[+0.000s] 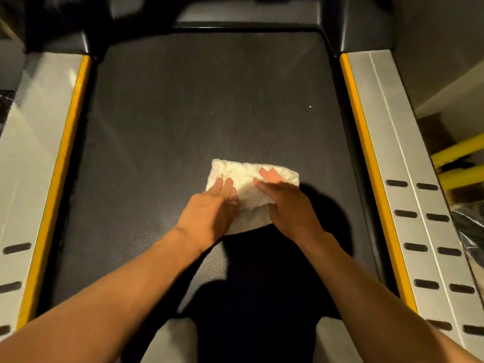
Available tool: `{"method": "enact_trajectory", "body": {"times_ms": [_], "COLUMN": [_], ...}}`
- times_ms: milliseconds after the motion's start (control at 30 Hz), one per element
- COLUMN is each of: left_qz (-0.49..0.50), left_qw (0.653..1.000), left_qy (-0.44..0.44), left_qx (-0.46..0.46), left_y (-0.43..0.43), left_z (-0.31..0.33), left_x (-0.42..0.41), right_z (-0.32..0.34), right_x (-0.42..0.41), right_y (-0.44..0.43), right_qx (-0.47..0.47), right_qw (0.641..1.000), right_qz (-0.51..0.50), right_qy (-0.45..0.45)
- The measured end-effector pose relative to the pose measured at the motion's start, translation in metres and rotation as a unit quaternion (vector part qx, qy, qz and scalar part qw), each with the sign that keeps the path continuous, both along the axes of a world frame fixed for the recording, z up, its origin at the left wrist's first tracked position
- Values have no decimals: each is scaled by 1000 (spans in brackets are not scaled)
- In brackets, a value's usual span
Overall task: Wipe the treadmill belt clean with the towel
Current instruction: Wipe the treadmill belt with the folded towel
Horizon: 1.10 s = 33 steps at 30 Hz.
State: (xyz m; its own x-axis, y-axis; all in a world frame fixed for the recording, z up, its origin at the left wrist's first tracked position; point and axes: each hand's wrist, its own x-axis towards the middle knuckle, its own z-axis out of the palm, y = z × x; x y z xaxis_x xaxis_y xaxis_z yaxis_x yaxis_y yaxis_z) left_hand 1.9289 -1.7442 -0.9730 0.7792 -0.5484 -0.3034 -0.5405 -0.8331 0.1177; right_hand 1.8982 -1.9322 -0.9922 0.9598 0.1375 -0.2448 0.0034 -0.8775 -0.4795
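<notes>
A folded white towel (246,179) lies flat on the dark treadmill belt (196,106), a little right of the belt's middle. My left hand (212,208) presses on the towel's left part with straight fingers. My right hand (285,197) lies on its right part, fingers straight and pointing up-left. Both palms cover the towel's near half. A small white speck (310,106) sits on the belt farther ahead to the right.
Silver side rails with yellow inner strips run along the belt, left rail (34,158) and right rail (408,163). The black motor cover (246,14) closes the far end. Yellow bars (461,163) stand off to the right. My knees show at the bottom edge.
</notes>
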Motion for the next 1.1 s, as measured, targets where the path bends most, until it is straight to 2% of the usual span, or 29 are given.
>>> {"method": "enact_trajectory", "body": {"times_ms": [67, 133, 200, 333, 467, 567, 667, 833, 933, 1000, 1100], "left_qz": [16, -6, 8, 47, 9, 55, 134, 128, 163, 235, 283], "left_qw": [1000, 999, 999, 997, 999, 997, 990, 990, 986, 967, 948], "left_qy": [5, -29, -37, -23, -42, -33, -17, -10, 6, 37, 48], "left_qx": [-17, -16, -12, -49, -17, -35, -48, -53, -43, -95, -137], "left_y": [-3, 2, 16, 38, 33, 37, 56, 84, 75, 71, 90], "left_z": [-4, -3, -1, 7, 7, 8, 7, 10, 1, 3, 0], "left_x": [5, 13, 20, 13, -11, -3, 15, -13, -32, -25, -12], "right_z": [0, 0, -1, -9, -7, -6, -10, -11, -12, -9, -4], "right_x": [6, 17, 25, 16, -8, 6, 28, 25, 16, 19, 33], "right_y": [3, 16, 29, 38, 32, 35, 58, 74, 64, 67, 86], "right_qx": [-5, 8, 13, -34, -8, -12, -20, -18, 7, -2, -18], "right_qw": [1000, 999, 999, 997, 996, 999, 994, 982, 990, 993, 991], "right_qz": [-29, -35, -1, 66, 69, 40, 95, 183, 136, 112, 135], "right_qy": [0, 16, 38, 31, -58, -29, -43, -31, -35, -19, -10]}}
